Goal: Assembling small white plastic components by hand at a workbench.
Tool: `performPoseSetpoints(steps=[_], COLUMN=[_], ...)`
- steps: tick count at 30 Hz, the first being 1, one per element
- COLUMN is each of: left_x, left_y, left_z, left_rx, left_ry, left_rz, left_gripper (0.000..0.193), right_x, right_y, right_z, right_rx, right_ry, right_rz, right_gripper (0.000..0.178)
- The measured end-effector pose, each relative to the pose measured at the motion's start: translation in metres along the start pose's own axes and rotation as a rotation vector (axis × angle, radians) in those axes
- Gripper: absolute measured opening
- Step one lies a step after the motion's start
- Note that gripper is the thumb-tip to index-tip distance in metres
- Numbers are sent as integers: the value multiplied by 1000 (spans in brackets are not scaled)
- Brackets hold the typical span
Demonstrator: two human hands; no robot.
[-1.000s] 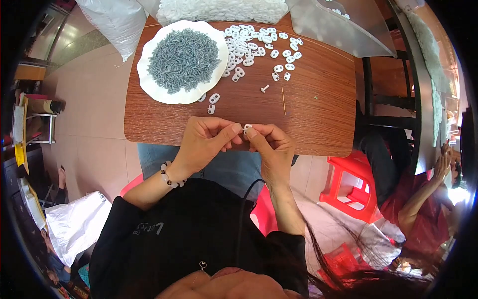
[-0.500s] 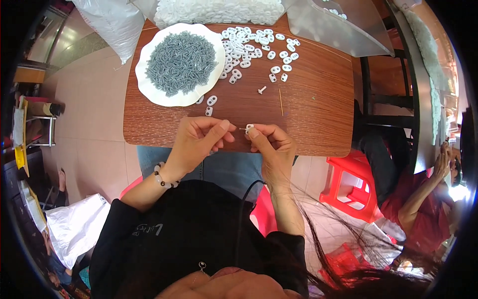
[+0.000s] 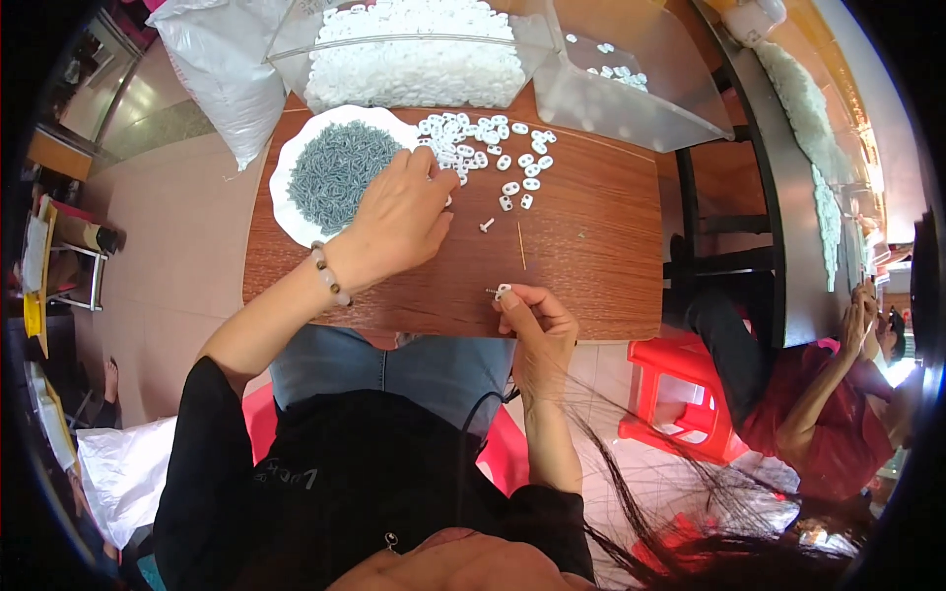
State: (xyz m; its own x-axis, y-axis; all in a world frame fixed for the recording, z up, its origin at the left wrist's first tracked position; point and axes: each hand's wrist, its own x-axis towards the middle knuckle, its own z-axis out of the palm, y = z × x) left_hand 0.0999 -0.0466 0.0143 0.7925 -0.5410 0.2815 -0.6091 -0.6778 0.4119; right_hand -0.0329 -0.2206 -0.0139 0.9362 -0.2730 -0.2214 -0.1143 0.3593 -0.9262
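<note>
My left hand (image 3: 399, 212) reaches over the right rim of a scalloped white plate (image 3: 284, 212) heaped with small grey-blue screw-like pieces (image 3: 340, 172). Its fingers are bent, with thumb and index finger apart beside the white pieces; the fingertips are partly hidden. Nearer the front edge, my right hand (image 3: 540, 320) pinches a small white two-hole plastic piece (image 3: 504, 292) between thumb and index finger. A thin screw sticks out of it to the left. Many similar white two-hole pieces (image 3: 504, 163) lie scattered right of the plate.
A small white piece with a screw (image 3: 486, 225) and a thin yellowish stick (image 3: 522, 246) lie on the brown table (image 3: 601, 256). Clear bins stand behind, one full of white pieces (image 3: 419, 64). A red stool (image 3: 680, 399) and another person (image 3: 828, 414) are at right.
My left hand has moved up and forward, away from the right hand to the plate's edge. The right hand keeps hold of the white piece. The view has shifted, showing more of the bins.
</note>
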Motion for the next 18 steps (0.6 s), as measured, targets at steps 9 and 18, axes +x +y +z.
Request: performPoseSetpoints(steps=[9,18], left_x=[21,64], left_y=[-7,-5], left_z=[6,45], left_rx=[108,42], left_ry=[-193,-96], left_rz=[26,144], left_gripper=[22,10], right_x=[-2,-4], right_y=[-5,-3], right_z=[-4,-3], right_rx=[17,27], right_ry=[-14,-12], right_rz=[-6,-10], right_gripper=[11,11])
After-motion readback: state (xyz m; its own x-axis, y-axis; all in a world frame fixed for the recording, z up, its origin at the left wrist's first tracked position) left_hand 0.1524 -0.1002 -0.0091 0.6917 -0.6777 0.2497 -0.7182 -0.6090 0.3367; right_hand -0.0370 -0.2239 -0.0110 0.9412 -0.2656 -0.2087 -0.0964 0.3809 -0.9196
